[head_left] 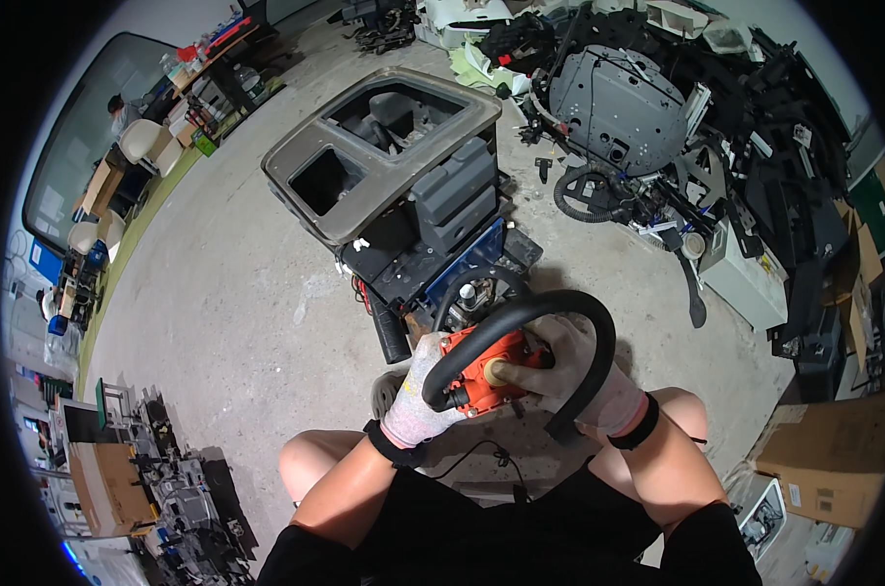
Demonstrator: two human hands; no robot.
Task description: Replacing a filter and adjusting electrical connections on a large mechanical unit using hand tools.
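Both my hands wear whitish work gloves with dark bands at the wrists. Between them is an orange housing (501, 352) with a yellowish round cap (492, 372) on its face. My left hand (425, 383) grips its left side. From the right, my right hand (577, 366) holds it, one finger lying against the cap; its other fingers are partly hidden. A thick black hose (598, 332) leaves the housing's lower left, arches over the top and hangs free past my right hand. Just beyond sits a machine with a grey-brown top frame (393, 156), grey box and blue panel.
Car parts and cables are heaped at the far right, with a large grey panel (618, 107) on top. Cardboard boxes (833, 449) stand at the near right. Metal parts (184, 498) lie at the lower left. A thin black cable (491, 449) crosses the floor between my legs.
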